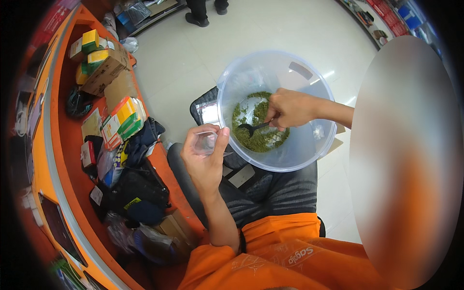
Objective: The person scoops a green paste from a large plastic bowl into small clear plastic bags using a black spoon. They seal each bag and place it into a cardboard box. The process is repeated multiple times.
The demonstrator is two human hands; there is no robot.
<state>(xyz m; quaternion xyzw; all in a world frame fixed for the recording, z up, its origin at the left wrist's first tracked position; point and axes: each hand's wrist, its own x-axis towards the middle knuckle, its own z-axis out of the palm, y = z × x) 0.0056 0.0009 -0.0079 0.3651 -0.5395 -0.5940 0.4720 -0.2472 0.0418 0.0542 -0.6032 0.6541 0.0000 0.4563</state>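
A large translucent plastic tub stands before me, by my knees. Green, crumbly material lies around its bottom, with bare patches between. My right hand reaches into the tub from the right and grips the handle of a black spoon, whose bowl rests at the green material. Just outside the tub's left rim, my left hand holds a small clear plastic bag or pouch between thumb and fingers, its mouth spread. Whether anything is inside it, I cannot tell.
At the left, an orange shelf unit holds yellow-green boxes, a cardboard box, a black bag and plastic wrappings. A person's legs stand at the top. A blurred area covers the right side. Stocked shelves line the upper right.
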